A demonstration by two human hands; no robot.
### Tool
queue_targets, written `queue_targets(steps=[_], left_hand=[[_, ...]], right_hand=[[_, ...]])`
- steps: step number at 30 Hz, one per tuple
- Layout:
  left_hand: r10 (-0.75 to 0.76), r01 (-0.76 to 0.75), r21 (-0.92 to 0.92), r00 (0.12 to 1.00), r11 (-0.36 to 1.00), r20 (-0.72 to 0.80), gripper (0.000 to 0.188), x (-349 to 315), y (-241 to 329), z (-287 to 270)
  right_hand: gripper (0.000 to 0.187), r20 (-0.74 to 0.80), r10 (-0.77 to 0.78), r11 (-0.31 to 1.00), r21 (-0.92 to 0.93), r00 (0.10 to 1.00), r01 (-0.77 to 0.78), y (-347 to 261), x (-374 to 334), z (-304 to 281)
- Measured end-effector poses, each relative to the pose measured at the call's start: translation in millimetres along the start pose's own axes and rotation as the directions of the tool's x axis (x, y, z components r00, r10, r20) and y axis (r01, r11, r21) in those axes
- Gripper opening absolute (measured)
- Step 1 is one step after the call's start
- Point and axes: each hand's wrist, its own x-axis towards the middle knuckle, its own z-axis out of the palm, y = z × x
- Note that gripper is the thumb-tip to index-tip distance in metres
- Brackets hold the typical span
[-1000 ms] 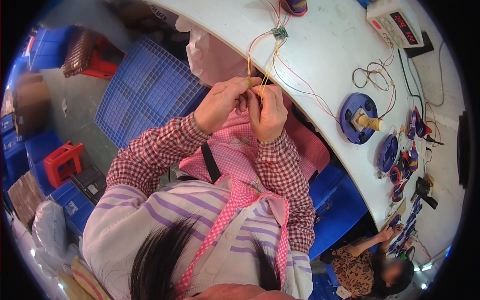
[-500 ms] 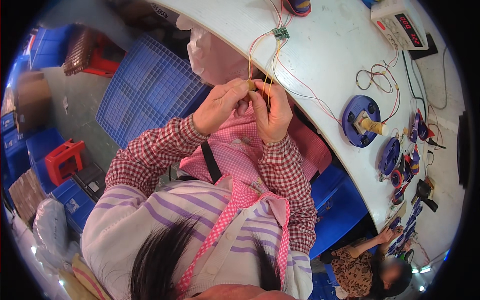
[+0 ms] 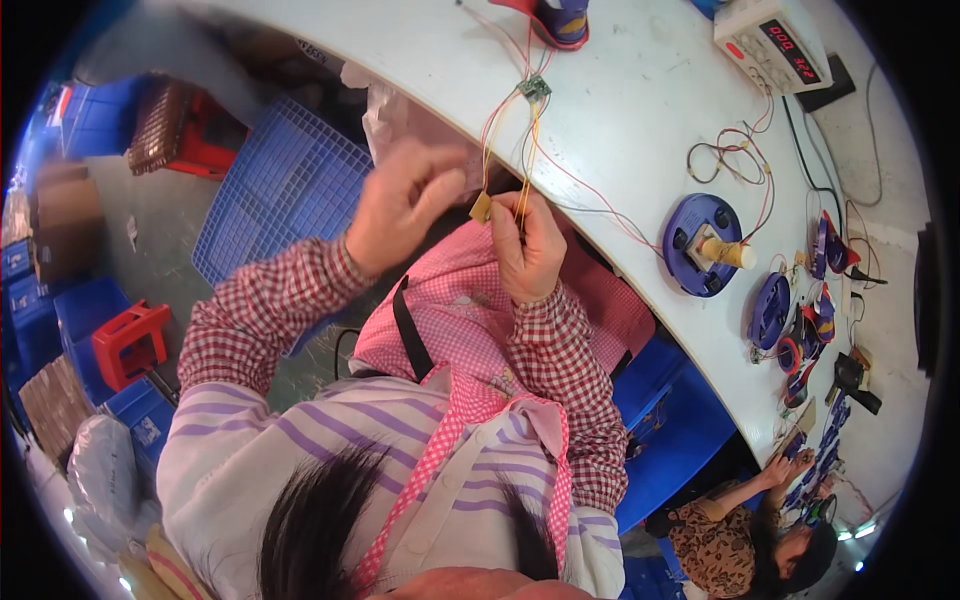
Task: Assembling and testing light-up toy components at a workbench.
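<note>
A small flat yellow-brown piece (image 3: 481, 207) with thin wires running to it is pinched at its edge between the thumb and fingers of my right hand (image 3: 529, 248). Yellow wires (image 3: 529, 165) pass by these fingers and lead up to a small green circuit board (image 3: 535, 90) on the white table. My left hand (image 3: 400, 210) is off to the left of the piece, apart from it. Its fingers are bent and smeared by motion, so whether they hold anything does not show.
On the white table (image 3: 620, 120) stand a purple round base (image 3: 703, 245) with a cream-coloured post, a power supply (image 3: 772, 45) and a red-and-purple part (image 3: 555, 22). Several purple parts lie farther right, near a co-worker (image 3: 735, 540). A blue plastic grid (image 3: 285, 190) is at left.
My left hand has let go of the small piece and swung left, away from my right hand. The piece, circuit board and wires have shifted down and left in the view.
</note>
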Motion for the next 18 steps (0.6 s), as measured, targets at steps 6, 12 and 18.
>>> queue_targets(steps=[6,12,18], left_hand=[[0.418,-0.466,0.265,0.882,0.844,0.218,0.023,111.1,-10.5,4.9],[0.429,-0.538,0.158,0.789,0.828,0.439,0.017,140.5,-22.9,17.2],[0.207,-0.295,0.059,0.786,0.954,0.583,0.009,158.8,-21.1,11.7]], right_hand=[[0.010,0.064,0.378,0.839,0.398,0.924,-0.371,-7.6,-6.7,3.0],[0.013,0.115,0.429,0.693,0.594,0.896,-0.408,1.4,-12.4,6.2],[0.018,0.191,0.494,0.507,0.729,0.848,-0.460,-5.3,-3.6,3.1]])
